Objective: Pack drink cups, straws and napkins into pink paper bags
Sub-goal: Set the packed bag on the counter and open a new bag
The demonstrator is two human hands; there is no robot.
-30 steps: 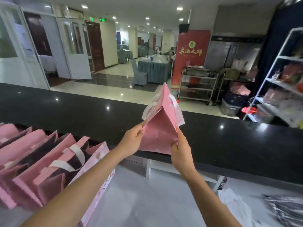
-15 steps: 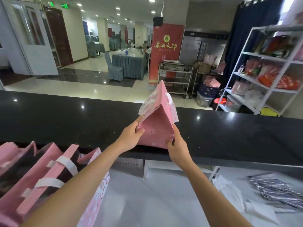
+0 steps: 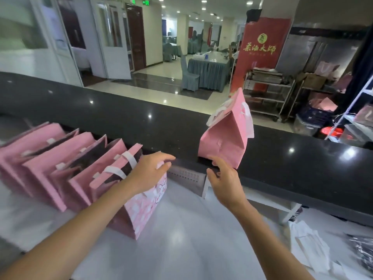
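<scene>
A pink paper bag (image 3: 226, 138) with white handles stands folded shut on the black counter ledge (image 3: 121, 122). My right hand (image 3: 224, 178) hovers just below and in front of it, fingers loosely spread, holding nothing. My left hand (image 3: 150, 168) rests with straight fingers on the top edge of the nearest open pink bag (image 3: 141, 207). That bag is the last in a row of several open pink bags (image 3: 60, 164) on the white worktop (image 3: 181, 239). White napkins (image 3: 306, 243) and dark wrapped straws (image 3: 361, 249) lie at the lower right.
The raised black ledge runs across the whole view behind the worktop. Beyond it are a red banner (image 3: 260, 49), a metal trolley (image 3: 268, 93) and a white shelf rack (image 3: 359, 110) on the right.
Both hands have let go of the folded pink bag, which now stands on the black ledge. My left hand moved down left onto the nearest open bag. The view swung left and down.
</scene>
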